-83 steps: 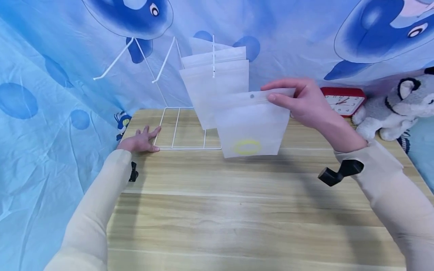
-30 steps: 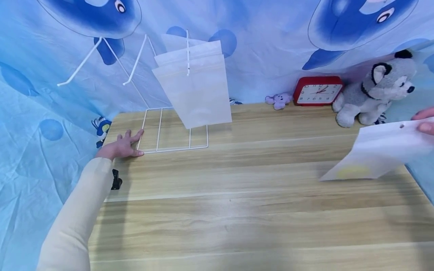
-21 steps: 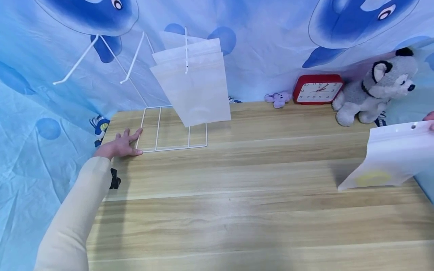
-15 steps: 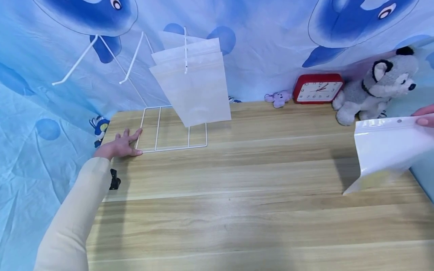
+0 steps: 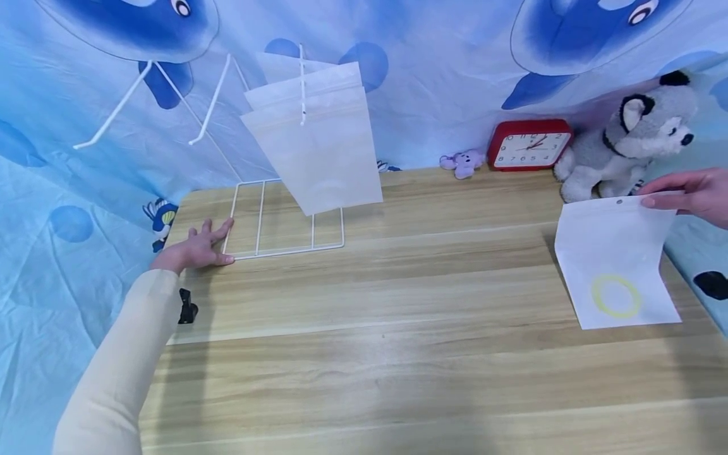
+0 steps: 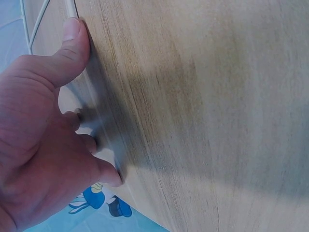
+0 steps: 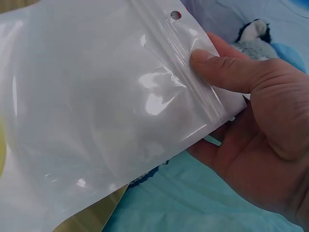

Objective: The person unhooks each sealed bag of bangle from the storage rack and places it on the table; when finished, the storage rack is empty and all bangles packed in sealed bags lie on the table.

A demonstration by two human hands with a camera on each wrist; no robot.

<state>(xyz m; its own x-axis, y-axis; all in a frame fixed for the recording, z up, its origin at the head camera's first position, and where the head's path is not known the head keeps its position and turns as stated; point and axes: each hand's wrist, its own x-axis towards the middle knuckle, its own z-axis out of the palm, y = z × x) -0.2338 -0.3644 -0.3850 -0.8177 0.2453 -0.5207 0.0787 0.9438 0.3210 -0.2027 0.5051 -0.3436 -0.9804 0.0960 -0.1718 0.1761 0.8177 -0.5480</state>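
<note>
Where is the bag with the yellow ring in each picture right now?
Head: at the right, the bag is held near its top corner by the right hand.
Left wrist: not in it.
Right wrist: across the left and middle, with a sliver of yellow ring at the left edge.
Shared landmark: the wooden table, just a patch at the bottom in right wrist.
</note>
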